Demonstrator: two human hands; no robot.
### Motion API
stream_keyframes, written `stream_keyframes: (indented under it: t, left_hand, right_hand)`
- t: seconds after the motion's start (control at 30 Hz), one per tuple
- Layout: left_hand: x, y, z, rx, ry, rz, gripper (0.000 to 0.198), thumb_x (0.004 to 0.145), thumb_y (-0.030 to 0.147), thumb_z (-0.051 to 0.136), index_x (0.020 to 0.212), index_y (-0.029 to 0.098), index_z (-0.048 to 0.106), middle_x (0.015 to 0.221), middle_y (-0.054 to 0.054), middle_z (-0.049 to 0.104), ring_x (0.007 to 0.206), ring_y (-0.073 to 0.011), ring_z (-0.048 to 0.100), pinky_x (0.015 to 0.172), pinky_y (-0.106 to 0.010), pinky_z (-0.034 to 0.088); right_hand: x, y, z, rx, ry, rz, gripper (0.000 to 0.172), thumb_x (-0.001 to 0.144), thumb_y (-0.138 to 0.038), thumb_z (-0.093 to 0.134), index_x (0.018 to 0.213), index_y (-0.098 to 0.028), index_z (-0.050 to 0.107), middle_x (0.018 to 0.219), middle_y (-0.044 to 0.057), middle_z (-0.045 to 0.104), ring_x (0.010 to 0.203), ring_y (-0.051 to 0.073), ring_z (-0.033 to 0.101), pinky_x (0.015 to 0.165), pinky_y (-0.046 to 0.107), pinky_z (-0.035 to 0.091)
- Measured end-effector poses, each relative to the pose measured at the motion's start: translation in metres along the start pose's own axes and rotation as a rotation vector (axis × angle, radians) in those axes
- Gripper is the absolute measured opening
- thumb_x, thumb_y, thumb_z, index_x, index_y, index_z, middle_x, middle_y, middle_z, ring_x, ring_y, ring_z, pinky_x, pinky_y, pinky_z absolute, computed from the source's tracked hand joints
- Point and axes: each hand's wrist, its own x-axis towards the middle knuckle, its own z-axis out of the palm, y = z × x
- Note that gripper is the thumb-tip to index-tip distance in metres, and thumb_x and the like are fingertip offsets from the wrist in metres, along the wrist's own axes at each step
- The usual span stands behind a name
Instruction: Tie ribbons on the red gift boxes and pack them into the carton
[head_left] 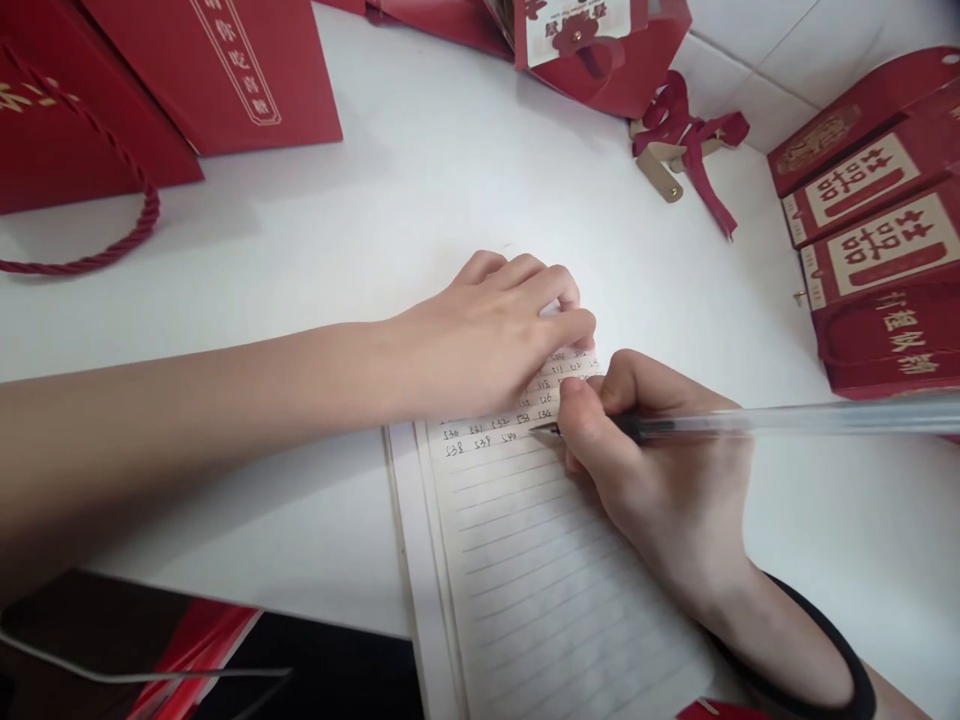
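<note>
A lined notebook (540, 570) lies on the white table, its upper rows filled with handwritten numbers up to 540. Across its top part rests my left hand (510, 325), palm down, fingers bent and a little apart, holding nothing I can see. It covers some of the written rows. My right hand (660, 470) grips a clear-barrelled pen (795, 418) between thumb and fingers. The pen's tip touches or hovers just over the page, right of the last number; I cannot tell which. A black band (817, 630) circles my right wrist.
Red gift bags (270, 70) with a rope handle (112, 250) stand at the upper left. A red box (600, 60) is at the back, beside a dark red ribbon (697, 140). Several red boxes (885, 240) line the right side. The table's front edge (300, 615) shows lower left.
</note>
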Motion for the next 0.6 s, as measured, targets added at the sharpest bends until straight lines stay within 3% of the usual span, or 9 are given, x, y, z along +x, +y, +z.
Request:
stream_keyframes:
  t: [0.27,0.6]
  left_hand:
    - [0.0006,-0.0017,-0.0005,-0.012,-0.006,0.019,0.027,0.086,0.02,0.045,0.108,0.025,0.058,0.117,-0.005,0.054,0.112,-0.0273,0.045,0.093,-0.047,0.033]
    - [0.0026,0.0004,-0.0032,-0.155,-0.01,-0.055,0.019,0.083,0.027,0.051,0.099,0.028,0.062,0.108,0.0,0.057,0.113,-0.029,0.047,0.098,-0.05,0.03]
  right_hand:
    - [-0.0001,0.0,-0.0016,-0.121,-0.029,-0.032,0.035,0.078,-0.008,0.055,0.049,-0.018,0.037,0.043,-0.007,0.039,0.039,0.006,0.033,0.038,0.021,0.026]
    - [-0.0013,-0.0015,-0.0026,-0.099,-0.021,-0.018,0.035,0.082,-0.01,0.056,0.051,-0.021,0.042,0.046,-0.005,0.04,0.041,0.009,0.034,0.038,0.025,0.027]
